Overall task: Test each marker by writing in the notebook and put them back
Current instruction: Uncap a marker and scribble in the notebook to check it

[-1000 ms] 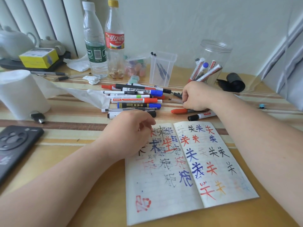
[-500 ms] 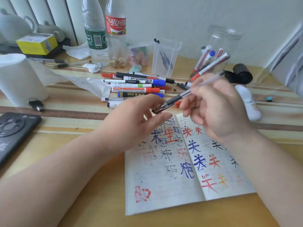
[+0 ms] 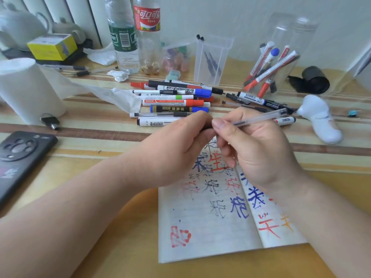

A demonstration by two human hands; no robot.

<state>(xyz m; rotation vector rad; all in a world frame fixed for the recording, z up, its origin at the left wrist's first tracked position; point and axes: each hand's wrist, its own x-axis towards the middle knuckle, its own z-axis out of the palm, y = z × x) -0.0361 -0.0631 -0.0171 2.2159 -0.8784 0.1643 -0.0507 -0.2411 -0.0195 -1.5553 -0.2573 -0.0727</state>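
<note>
Both hands meet above the top edge of the notebook (image 3: pixel 210 227). My right hand (image 3: pixel 259 153) pinches a clear pen (image 3: pixel 259 118) by the barrel, thumb on top, with the far end pointing up and right. My left hand (image 3: pixel 176 149) curls round the pen's near, dark end, mostly hiding it.

The notebook lies open on the table (image 3: pixel 124 253), its pages full of red, blue and black characters. Beyond my hands is a flat heap of markers (image 3: pixel 176 101). To the right of the heap, a clear jar (image 3: pixel 281 57) has more markers leaning inside it. A clear box (image 3: pixel 212 59) stands behind the heap. The phone (image 3: pixel 20 157) and paper roll (image 3: pixel 26 89) are at the left.
</note>
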